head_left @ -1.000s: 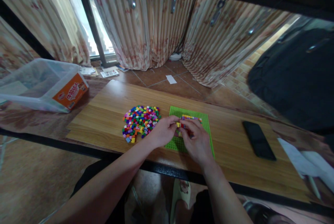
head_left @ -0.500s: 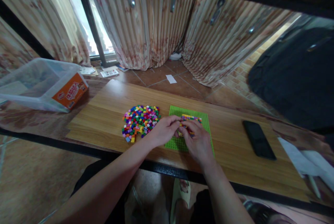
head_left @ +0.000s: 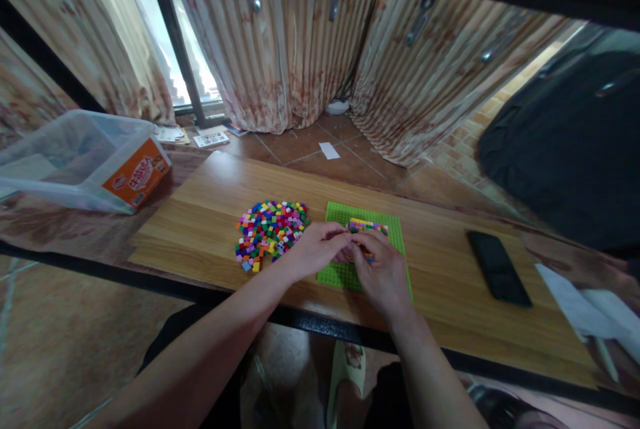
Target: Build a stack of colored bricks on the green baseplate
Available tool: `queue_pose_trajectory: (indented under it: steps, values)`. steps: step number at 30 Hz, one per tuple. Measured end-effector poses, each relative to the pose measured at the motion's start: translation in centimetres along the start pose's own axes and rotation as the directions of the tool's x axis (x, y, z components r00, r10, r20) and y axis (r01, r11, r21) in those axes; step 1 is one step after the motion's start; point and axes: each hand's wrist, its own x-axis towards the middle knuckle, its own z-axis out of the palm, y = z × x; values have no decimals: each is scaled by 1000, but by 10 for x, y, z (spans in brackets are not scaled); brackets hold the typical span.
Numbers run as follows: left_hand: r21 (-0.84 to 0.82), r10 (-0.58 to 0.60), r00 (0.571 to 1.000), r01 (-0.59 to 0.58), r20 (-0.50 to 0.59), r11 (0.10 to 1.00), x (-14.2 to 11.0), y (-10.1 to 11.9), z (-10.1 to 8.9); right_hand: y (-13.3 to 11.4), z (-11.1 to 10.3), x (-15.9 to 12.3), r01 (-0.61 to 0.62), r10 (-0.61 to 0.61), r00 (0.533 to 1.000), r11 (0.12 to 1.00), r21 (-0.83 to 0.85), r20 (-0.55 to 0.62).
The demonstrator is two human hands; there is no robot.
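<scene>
Both hands meet over a green studded baseplate [head_left: 334, 276]. My left hand [head_left: 320, 247] is closed, its thumb and fingertips pinched together close to the other hand's fingers. My right hand [head_left: 383, 269] is closed too, fingers bent inward so the tips nearly touch the left ones. Whatever they hold between the fingertips is too small and too covered to make out. Rows of colourful small building bricks [head_left: 369, 224] sit on the baseplate just beyond the fingers, partly hidden by the right hand. Left of my left hand lies a loose pile of multicoloured bricks [head_left: 270, 229].
A clear plastic bin [head_left: 85, 179] with an orange label stands at the far left. On the right of the wooden board [head_left: 190, 216] lies a black phone [head_left: 499, 269], with white paper [head_left: 563, 299] beyond it. A dark metal bar crosses overhead.
The fingertips have shifted slightly and come closer together over the baseplate. The whole view has moved a little; bricks and baseplate look otherwise the same.
</scene>
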Motion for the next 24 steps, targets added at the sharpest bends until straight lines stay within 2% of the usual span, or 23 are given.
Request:
queue_pose_trajectory:
  steps: [8,18,24]
  values:
    - [33,-5,999,7,-41,999,3,-6,0,-3,2,0,-14,14,1000,1000,-6,5]
    - [94,47,999,-47,-1,994,2,-9,-1,-4,1,0,-18,18,1000,1000,-3,13]
    - [80,75,997,-73,-19,994,0,-6,0,-4,3,0,-51,52,999,999,16,-7]
